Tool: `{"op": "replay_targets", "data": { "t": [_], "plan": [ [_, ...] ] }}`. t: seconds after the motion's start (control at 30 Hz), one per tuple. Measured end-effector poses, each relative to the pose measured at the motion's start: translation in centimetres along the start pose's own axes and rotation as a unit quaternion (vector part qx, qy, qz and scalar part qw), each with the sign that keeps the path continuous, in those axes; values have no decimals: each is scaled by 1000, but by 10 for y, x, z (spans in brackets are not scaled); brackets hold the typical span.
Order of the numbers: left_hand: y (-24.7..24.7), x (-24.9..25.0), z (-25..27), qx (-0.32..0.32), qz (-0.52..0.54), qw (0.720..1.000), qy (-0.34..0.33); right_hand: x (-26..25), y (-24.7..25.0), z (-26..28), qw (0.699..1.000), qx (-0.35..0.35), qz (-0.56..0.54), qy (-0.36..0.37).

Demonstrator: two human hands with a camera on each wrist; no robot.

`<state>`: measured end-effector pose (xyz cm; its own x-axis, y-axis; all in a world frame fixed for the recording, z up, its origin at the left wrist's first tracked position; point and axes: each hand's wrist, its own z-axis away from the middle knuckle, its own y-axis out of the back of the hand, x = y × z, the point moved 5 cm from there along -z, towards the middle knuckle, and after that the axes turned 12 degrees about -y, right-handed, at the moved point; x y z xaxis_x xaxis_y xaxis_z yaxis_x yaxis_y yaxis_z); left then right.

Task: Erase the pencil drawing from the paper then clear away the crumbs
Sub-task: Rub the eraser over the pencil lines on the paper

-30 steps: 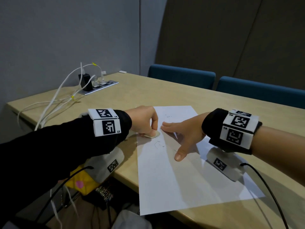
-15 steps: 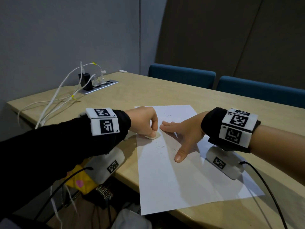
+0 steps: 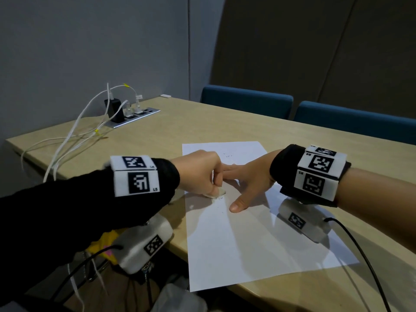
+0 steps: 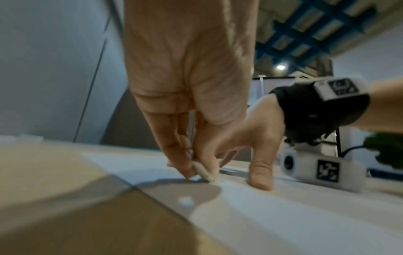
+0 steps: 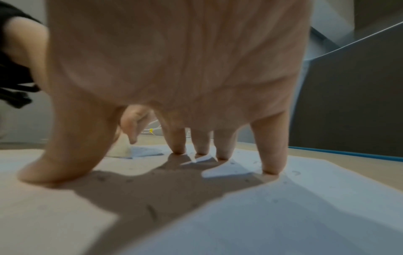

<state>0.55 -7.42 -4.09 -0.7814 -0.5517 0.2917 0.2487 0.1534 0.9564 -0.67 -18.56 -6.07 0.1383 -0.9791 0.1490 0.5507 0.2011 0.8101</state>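
At the centre of the head view we count two hands, one sheet of paper (image 3: 236,239), one eraser (image 3: 216,193), two blue chairs at upper right, and one power strip (image 3: 137,115) with white cables at upper left. The left hand (image 3: 198,174), its fingers curled, pinches the small, worn, off-white eraser and presses its lower edge on the paper near the sheet's left edge; the left wrist view shows the eraser (image 4: 203,172) squeezed between thumb and fingertips. Just to its right, the right hand (image 3: 249,181) lies spread, fingers straight, with all five tips pressing the sheet flat, as the right wrist view confirms (image 5: 174,77). The white paper lies on the pale wooden table (image 3: 202,127), its near edge overhanging the table's front. We see faint pencil marks (image 3: 228,155) near the sheet's top and small dark crumbs (image 3: 219,207) scattered just below the eraser.
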Motion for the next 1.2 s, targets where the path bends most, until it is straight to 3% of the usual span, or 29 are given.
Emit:
{"op": "replay_targets", "data": {
  "t": [0.17, 0.27, 0.37, 0.57, 0.77, 0.93, 1.1, 1.2],
  "plan": [
    [13, -11, -5, 39, -87, 995, 23, 2, 1, 2, 1000, -1, 8, -20],
    [13, -16, -4, 27, -25, 998, 44, 1, 2, 3, 1000, 1, 9, -23],
    [0, -10, 3, 0, 16, 1000, 18, 1, 1, 1, 1000, 3, 12, -21],
    [11, -6, -11, 34, -65, 997, 13, 1, 3, 2, 999, 7, 13, -37],
    [2, -2, 0, -29, -22, 999, 5, 2, 4, -2, 999, 3, 1, -34],
    [14, -8, -13, 31, -61, 997, 19, 3, 3, 0, 999, 9, 5, -36],
    [5, -11, -6, -22, 14, 1000, 15, 4, 3, -2, 999, 7, -4, -38],
    [2, -9, -2, -14, 0, 1000, 6, 3, 3, -1, 999, 3, 4, -39]
  ]
}}
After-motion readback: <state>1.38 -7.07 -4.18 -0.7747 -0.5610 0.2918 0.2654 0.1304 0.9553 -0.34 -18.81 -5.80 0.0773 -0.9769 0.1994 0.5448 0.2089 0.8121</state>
